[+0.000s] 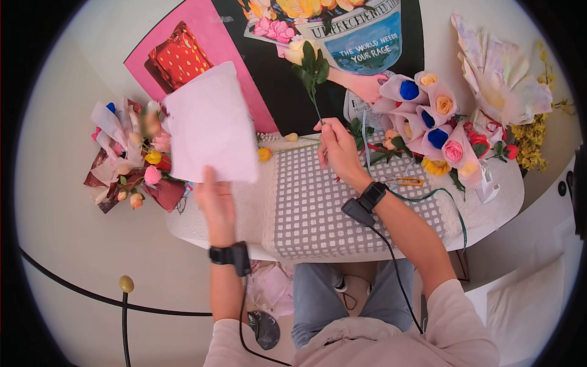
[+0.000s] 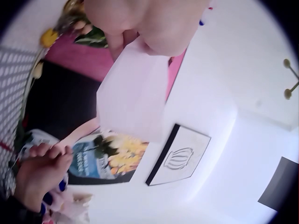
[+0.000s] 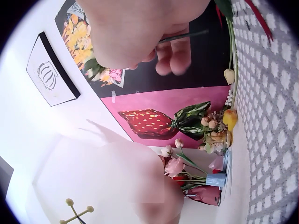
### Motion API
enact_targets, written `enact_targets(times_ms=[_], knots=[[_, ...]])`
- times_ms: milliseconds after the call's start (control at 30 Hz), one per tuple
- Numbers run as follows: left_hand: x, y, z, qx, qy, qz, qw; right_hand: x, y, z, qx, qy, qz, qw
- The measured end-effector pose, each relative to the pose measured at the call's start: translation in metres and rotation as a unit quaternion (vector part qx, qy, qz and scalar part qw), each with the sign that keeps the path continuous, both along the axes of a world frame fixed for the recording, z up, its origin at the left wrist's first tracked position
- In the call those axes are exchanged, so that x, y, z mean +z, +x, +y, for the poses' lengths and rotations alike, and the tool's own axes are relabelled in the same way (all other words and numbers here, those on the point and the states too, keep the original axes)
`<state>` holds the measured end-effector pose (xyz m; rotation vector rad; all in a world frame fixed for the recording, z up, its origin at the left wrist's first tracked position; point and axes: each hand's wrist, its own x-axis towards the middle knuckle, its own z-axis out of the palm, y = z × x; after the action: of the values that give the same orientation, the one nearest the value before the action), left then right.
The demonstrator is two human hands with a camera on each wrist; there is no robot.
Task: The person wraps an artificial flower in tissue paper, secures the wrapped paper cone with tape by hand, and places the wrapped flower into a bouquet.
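A sheet of pale pink wrapping paper (image 1: 214,125) is pinched at its lower edge by the left hand (image 1: 217,199), above the table's left part; in the left wrist view the paper (image 2: 133,91) hangs from that hand (image 2: 149,23). The right hand (image 1: 341,150) grips the thin stem of a cream rose (image 1: 301,52) with green leaves, held upright above the checked cloth. In the right wrist view the stem (image 3: 184,36) passes between the fingers of the right hand (image 3: 149,35), with the bloom mostly hidden behind it.
Wrapped bouquets (image 1: 160,144) stand at the left; blue, pink and peach wrapped flowers (image 1: 437,116) lie at the right. A green ribbon (image 1: 428,194) and an orange-handled cutter (image 1: 409,181) lie on the checked cloth (image 1: 324,214). Posters (image 1: 257,79) lean behind; loose tulips (image 1: 291,137) lie nearby.
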<state>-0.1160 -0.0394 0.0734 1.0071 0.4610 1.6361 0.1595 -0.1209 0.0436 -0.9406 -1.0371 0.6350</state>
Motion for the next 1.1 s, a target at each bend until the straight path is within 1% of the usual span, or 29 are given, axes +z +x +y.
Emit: enact_targets(times_ms=[33,67,100,133,167,200,233,267,333,400,433,467,500,533,567,600,633,667,700,733,800,833,900,933,1000,1033,1067,1100], knots=[[-0.006,0.026,-0.015,-0.032,-0.015,-0.032,0.999,-0.001,0.004,0.002,-0.016,-0.006,-0.031,0.999],[-0.015,0.045,-0.022,-0.041,-0.053,-0.039,0.997,-0.005,0.006,0.006,-0.018,-0.005,-0.034,0.999],[-0.024,0.06,-0.027,-0.05,-0.09,-0.045,0.994,-0.01,0.009,0.011,-0.038,-0.009,-0.044,0.998],[-0.031,0.075,-0.032,-0.051,-0.091,-0.048,0.993,-0.013,0.01,0.014,-0.057,-0.013,-0.053,0.997],[-0.037,0.09,-0.036,-0.072,-0.105,-0.06,0.99,-0.014,0.009,0.015,-0.057,-0.014,-0.057,0.997],[-0.042,0.102,-0.039,-0.093,-0.12,-0.072,0.986,-0.016,0.005,0.016,-0.106,0.001,-0.091,0.99],[-0.047,0.111,-0.04,-0.094,-0.12,-0.074,0.985,-0.013,0.002,0.014,-0.155,0.016,-0.124,0.98],[-0.051,0.119,-0.04,-0.096,-0.128,-0.074,0.984,-0.011,0.001,0.011,-0.156,0.016,-0.126,0.98],[-0.056,0.127,-0.041,-0.098,-0.135,-0.074,0.983,-0.006,-0.001,0.005,-0.102,-0.042,-0.114,0.987],[-0.057,0.131,-0.041,-0.139,-0.171,-0.07,0.973,-0.008,0.002,0.007,-0.097,-0.056,-0.119,0.987],[-0.058,0.13,-0.04,-0.139,-0.171,-0.07,0.973,-0.01,0.004,0.008,-0.091,-0.07,-0.123,0.986],[-0.058,0.126,-0.037,-0.208,-0.231,-0.048,0.949,-0.012,0.005,0.01,-0.091,-0.07,-0.123,0.986],[-0.058,0.122,-0.034,-0.276,-0.287,-0.025,0.917,-0.015,0.007,0.013,-0.106,-0.062,-0.133,0.983],[-0.06,0.117,-0.028,-0.277,-0.288,-0.026,0.916,-0.016,0.008,0.014,-0.122,-0.054,-0.143,0.981],[-0.064,0.11,-0.021,-0.362,-0.32,-0.015,0.875,-0.015,0.009,0.013,-0.123,-0.054,-0.144,0.98],[-0.069,0.107,-0.017,-0.444,-0.349,-0.003,0.825,-0.015,0.009,0.012,-0.119,-0.056,-0.136,0.982],[-0.068,0.11,-0.02,-0.448,-0.347,-0.001,0.824,-0.013,0.011,0.012,-0.117,-0.056,-0.129,0.983],[-0.069,0.114,-0.027,-0.4,-0.248,0.045,0.881,-0.013,0.012,0.013,-0.123,-0.055,-0.128,0.983],[-0.07,0.117,-0.032,-0.346,-0.146,0.089,0.923,-0.016,0.013,0.014,-0.102,-0.053,-0.112,0.987],[-0.07,0.119,-0.03,-0.349,-0.145,0.088,0.921,-0.018,0.015,0.016,-0.082,-0.049,-0.098,0.991],[-0.07,0.121,-0.024,-0.284,-0.066,0.13,0.948,-0.024,0.017,0.022,-0.085,-0.047,-0.097,0.991],[-0.075,0.121,-0.02,-0.286,-0.065,0.128,0.947,-0.026,0.017,0.024,-0.072,-0.04,-0.079,0.993],[-0.086,0.121,-0.009,-0.295,-0.142,0.085,0.941,-0.029,0.019,0.027,-0.059,-0.031,-0.064,0.996],[-0.083,0.123,-0.009,-0.296,-0.141,0.084,0.941,-0.029,0.019,0.027,-0.058,-0.04,-0.074,0.995],[-0.077,0.123,-0.01,-0.294,-0.182,0.039,0.937,-0.029,0.017,0.024,-0.055,-0.05,-0.084,0.994],[-0.076,0.122,-0.009,-0.294,-0.182,0.039,0.938,-0.026,0.016,0.021,-0.064,-0.085,-0.102,0.989],[-0.076,0.12,-0.008,-0.314,-0.19,0.06,0.928,-0.025,0.016,0.019,-0.072,-0.119,-0.12,0.983],[-0.076,0.118,-0.008,-0.334,-0.197,0.08,0.918,-0.028,0.017,0.021,-0.072,-0.119,-0.121,0.983]])
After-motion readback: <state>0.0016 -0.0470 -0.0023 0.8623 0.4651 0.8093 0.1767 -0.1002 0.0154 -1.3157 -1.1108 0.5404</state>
